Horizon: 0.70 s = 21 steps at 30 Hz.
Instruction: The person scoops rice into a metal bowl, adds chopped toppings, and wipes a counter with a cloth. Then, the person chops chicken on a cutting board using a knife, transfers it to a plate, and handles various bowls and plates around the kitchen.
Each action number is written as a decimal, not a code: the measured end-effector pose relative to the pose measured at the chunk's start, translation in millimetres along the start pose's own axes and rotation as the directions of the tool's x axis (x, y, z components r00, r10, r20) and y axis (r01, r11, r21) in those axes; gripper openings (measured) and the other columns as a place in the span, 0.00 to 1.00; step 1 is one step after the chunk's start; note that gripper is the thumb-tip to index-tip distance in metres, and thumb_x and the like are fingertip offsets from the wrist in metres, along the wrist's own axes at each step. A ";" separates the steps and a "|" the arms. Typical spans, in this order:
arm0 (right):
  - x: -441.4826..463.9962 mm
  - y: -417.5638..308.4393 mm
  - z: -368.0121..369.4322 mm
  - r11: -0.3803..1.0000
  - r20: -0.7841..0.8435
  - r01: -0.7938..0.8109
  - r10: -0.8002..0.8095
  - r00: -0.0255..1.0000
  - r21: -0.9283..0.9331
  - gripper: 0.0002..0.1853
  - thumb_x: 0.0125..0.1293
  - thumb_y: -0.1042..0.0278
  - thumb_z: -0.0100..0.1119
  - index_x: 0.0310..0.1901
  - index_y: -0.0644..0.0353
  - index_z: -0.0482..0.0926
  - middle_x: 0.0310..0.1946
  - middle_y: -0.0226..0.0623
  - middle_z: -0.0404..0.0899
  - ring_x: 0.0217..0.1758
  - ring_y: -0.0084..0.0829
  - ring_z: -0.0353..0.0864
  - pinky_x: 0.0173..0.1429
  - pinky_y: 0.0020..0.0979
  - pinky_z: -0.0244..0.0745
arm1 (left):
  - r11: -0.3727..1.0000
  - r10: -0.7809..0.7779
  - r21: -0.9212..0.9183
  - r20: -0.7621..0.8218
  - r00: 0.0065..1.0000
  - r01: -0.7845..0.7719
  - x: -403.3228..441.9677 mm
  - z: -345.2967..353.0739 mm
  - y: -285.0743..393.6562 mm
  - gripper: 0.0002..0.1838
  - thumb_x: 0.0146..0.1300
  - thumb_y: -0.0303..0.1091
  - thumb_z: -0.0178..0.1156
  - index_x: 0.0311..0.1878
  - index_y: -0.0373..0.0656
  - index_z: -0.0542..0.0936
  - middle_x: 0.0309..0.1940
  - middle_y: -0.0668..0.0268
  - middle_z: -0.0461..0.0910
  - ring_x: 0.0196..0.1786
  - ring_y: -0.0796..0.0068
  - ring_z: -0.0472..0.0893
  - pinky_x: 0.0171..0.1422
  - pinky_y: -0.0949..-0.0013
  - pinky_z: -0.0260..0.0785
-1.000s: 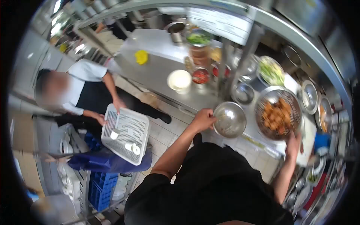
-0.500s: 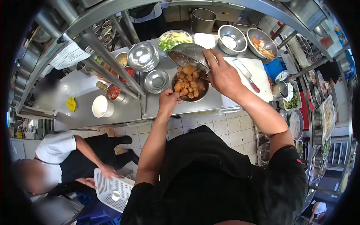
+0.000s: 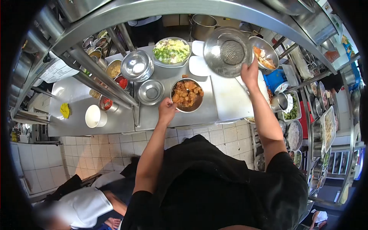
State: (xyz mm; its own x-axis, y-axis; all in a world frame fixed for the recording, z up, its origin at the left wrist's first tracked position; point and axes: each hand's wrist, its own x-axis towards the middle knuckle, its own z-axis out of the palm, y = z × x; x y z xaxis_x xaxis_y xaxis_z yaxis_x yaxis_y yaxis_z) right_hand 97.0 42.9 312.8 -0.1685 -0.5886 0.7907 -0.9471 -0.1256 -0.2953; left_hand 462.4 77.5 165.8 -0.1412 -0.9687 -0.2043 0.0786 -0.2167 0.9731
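In the head view, my left hand (image 3: pixel 168 111) grips the near left rim of a metal bowl (image 3: pixel 198 105) on the steel counter. Brown, saucy fried chunks (image 3: pixel 186 93) fill that bowl, and one small piece (image 3: pixel 184 76) lies on the counter just behind it. My right hand (image 3: pixel 250 74) is closed on the edge of a perforated metal colander (image 3: pixel 230 51), raised at the back right with its inside hidden from me. Left of the food bowl sits a smaller metal bowl (image 3: pixel 151 92). A white cutting board (image 3: pixel 228 97) lies to the right.
Shredded greens fill a large bowl (image 3: pixel 171 51) at the back. A steel shelf frame (image 3: pixel 161 15) crosses overhead, its posts standing left of my left hand. A white tub (image 3: pixel 96 117) stands on the left counter. Another person (image 3: pixel 84 207) is low at the left.
The colander has gone from over the bowl up to the right in my right hand, and the chunks now rest in the bowl. The other person has moved closer, lower in view.
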 end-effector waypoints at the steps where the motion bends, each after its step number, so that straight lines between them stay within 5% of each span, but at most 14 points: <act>1: 12.8 5.0 1.1 0.905 0.087 -0.362 0.351 0.932 0.222 0.27 0.58 0.78 0.50 0.62 0.65 0.62 0.51 0.58 0.72 0.44 0.48 0.81 0.43 0.38 0.80 | 0.999 -0.042 -0.030 0.001 0.999 0.042 -3.0 -1.6 3.0 0.09 0.59 0.20 0.57 0.27 0.41 0.67 0.27 0.65 0.73 0.28 0.76 0.77 0.30 0.69 0.80; 3: 29.9 37.8 24.9 0.480 0.281 -0.769 0.737 0.615 0.423 0.24 0.62 0.76 0.49 0.61 0.64 0.62 0.47 0.52 0.75 0.33 0.38 0.83 0.30 0.32 0.83 | 0.987 -0.128 -0.100 0.010 0.992 0.128 -1.5 -10.8 -7.6 0.09 0.59 0.20 0.57 0.28 0.41 0.67 0.27 0.65 0.73 0.28 0.75 0.78 0.32 0.67 0.82; 6: 32.5 98.3 70.0 0.265 0.451 -0.838 0.745 0.492 0.477 0.23 0.65 0.72 0.50 0.61 0.62 0.62 0.52 0.49 0.72 0.44 0.38 0.81 0.35 0.35 0.87 | 0.960 -0.163 -0.225 0.028 0.986 0.165 -14.1 -17.6 -11.2 0.09 0.59 0.19 0.56 0.28 0.42 0.67 0.27 0.65 0.73 0.29 0.74 0.78 0.34 0.67 0.82; 8: 18.1 143.2 101.1 -0.080 0.649 -0.850 0.684 0.332 0.520 0.21 0.67 0.65 0.54 0.60 0.58 0.65 0.55 0.43 0.71 0.47 0.39 0.78 0.40 0.37 0.85 | 0.960 -0.181 -0.217 -0.008 0.983 0.175 -21.7 -24.9 -8.0 0.09 0.60 0.19 0.56 0.29 0.43 0.67 0.28 0.65 0.74 0.30 0.74 0.79 0.35 0.66 0.82; 10: 9.6 114.7 97.4 -0.110 0.574 -0.894 0.799 0.180 0.434 0.19 0.68 0.61 0.55 0.55 0.62 0.69 0.50 0.42 0.75 0.45 0.36 0.78 0.41 0.36 0.82 | 0.951 -0.196 -0.238 0.024 0.980 0.196 -29.3 -34.1 -7.3 0.09 0.59 0.19 0.55 0.29 0.43 0.68 0.29 0.66 0.74 0.30 0.74 0.79 0.35 0.65 0.82; 11: 0.7 94.5 96.0 0.356 0.218 -0.901 0.886 0.410 0.248 0.15 0.68 0.64 0.55 0.51 0.65 0.71 0.46 0.40 0.76 0.43 0.36 0.78 0.43 0.33 0.80 | 0.953 -0.207 -0.224 0.015 0.978 0.205 -30.3 -42.9 -14.2 0.09 0.59 0.19 0.55 0.29 0.43 0.68 0.29 0.66 0.74 0.30 0.74 0.79 0.35 0.65 0.82; 12: -9.2 77.8 94.1 0.670 -0.086 -0.734 0.729 0.679 -0.112 0.12 0.68 0.68 0.55 0.48 0.67 0.73 0.41 0.38 0.76 0.41 0.35 0.78 0.44 0.30 0.78 | 0.952 -0.211 -0.223 0.015 0.977 0.209 -36.0 -48.2 -13.3 0.09 0.59 0.19 0.55 0.29 0.43 0.68 0.29 0.66 0.74 0.30 0.74 0.79 0.35 0.65 0.82; 13: -36.3 75.0 107.3 0.946 -0.039 -0.323 0.322 0.946 -0.017 0.08 0.67 0.71 0.57 0.43 0.67 0.74 0.36 0.39 0.77 0.39 0.33 0.77 0.46 0.29 0.73 | 0.951 -0.227 -0.217 -0.004 0.974 0.221 -42.5 -52.8 -8.9 0.10 0.59 0.19 0.56 0.28 0.44 0.67 0.29 0.67 0.74 0.30 0.75 0.79 0.34 0.67 0.82; 14: -57.6 33.3 119.4 0.724 0.218 -0.438 0.383 0.898 0.533 0.08 0.62 0.73 0.61 0.40 0.65 0.75 0.36 0.39 0.77 0.40 0.30 0.76 0.46 0.28 0.73 | 0.948 -0.248 -0.212 -0.028 0.968 0.237 -48.9 -58.0 -8.0 0.11 0.59 0.19 0.56 0.28 0.45 0.67 0.28 0.68 0.74 0.30 0.77 0.79 0.34 0.69 0.81; 15: -88.5 11.2 142.0 0.824 0.242 -0.225 0.111 0.964 0.520 0.08 0.61 0.72 0.62 0.41 0.64 0.77 0.38 0.37 0.77 0.42 0.27 0.76 0.46 0.27 0.73 | 0.957 -0.225 -0.192 -0.029 0.974 0.215 -53.3 -63.4 -12.8 0.11 0.60 0.18 0.56 0.28 0.45 0.68 0.29 0.68 0.75 0.31 0.77 0.79 0.35 0.69 0.82; 16: -104.4 -19.9 144.3 0.720 0.707 -0.517 0.052 0.706 0.463 0.11 0.65 0.73 0.57 0.49 0.58 0.77 0.44 0.39 0.78 0.43 0.30 0.79 0.46 0.26 0.75 | 0.955 -0.238 -0.192 -0.043 0.970 0.226 -57.3 -65.0 -16.8 0.11 0.60 0.18 0.56 0.28 0.45 0.68 0.29 0.68 0.75 0.31 0.77 0.79 0.35 0.69 0.82; 18: -110.1 -82.8 150.6 0.845 0.757 -0.353 -0.089 0.648 0.402 0.15 0.62 0.70 0.60 0.51 0.58 0.78 0.44 0.41 0.80 0.53 0.36 0.77 0.50 0.34 0.78 | 0.957 -0.230 -0.187 -0.032 0.973 0.220 -56.5 -66.2 -19.5 0.10 0.60 0.17 0.55 0.29 0.44 0.68 0.30 0.68 0.75 0.32 0.77 0.79 0.35 0.69 0.82; 20: -140.4 -75.7 198.3 0.934 0.570 0.133 -0.311 0.761 0.333 0.12 0.62 0.69 0.61 0.46 0.61 0.80 0.41 0.43 0.81 0.55 0.36 0.77 0.48 0.34 0.78 | 0.959 -0.232 -0.180 -0.069 0.970 0.217 -55.1 -61.7 -17.8 0.09 0.62 0.19 0.56 0.30 0.44 0.69 0.30 0.68 0.75 0.33 0.77 0.79 0.37 0.69 0.82; 21: -139.3 -76.2 206.7 0.929 0.574 0.127 -0.318 0.755 0.347 0.12 0.62 0.69 0.61 0.46 0.61 0.80 0.41 0.43 0.81 0.55 0.36 0.77 0.48 0.34 0.78 | 0.945 -0.262 -0.230 -0.094 0.961 0.235 -55.9 -56.6 -13.9 0.09 0.62 0.19 0.57 0.30 0.43 0.69 0.29 0.66 0.75 0.31 0.75 0.79 0.38 0.68 0.83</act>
State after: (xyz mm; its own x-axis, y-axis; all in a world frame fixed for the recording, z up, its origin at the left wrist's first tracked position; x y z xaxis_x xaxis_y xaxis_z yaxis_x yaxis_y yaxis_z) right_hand 249.1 -30.6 114.4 0.3307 -0.8626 0.3827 -0.8064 -0.4690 -0.3603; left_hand 525.0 127.8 157.6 -0.0635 -0.8852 -0.4608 0.2677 -0.4599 0.8466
